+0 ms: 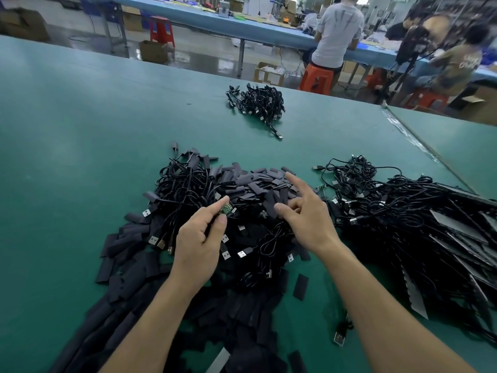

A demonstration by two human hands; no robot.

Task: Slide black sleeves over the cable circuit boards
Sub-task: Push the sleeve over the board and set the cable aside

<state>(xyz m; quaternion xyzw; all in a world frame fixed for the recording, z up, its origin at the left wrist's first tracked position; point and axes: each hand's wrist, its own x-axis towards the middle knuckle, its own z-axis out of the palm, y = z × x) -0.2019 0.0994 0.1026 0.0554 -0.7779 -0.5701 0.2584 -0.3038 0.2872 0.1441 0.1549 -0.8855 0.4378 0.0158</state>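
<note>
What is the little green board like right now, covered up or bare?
Bare. The circuit board pinched by the left hand shows its green surface, and nothing black covers it.

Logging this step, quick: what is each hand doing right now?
Left hand: pinches a green circuit board between thumb and forefinger.
Right hand: open, holding nothing, forefinger out above the black sleeves.

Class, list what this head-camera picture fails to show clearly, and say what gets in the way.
Head view:
- circuit board: mostly covered by fingers of the left hand.
- right hand: its own back hides whether the curled fingers hold any of the sleeves.
- cable heap on the right: cut off by the frame edge, smeared.
</note>
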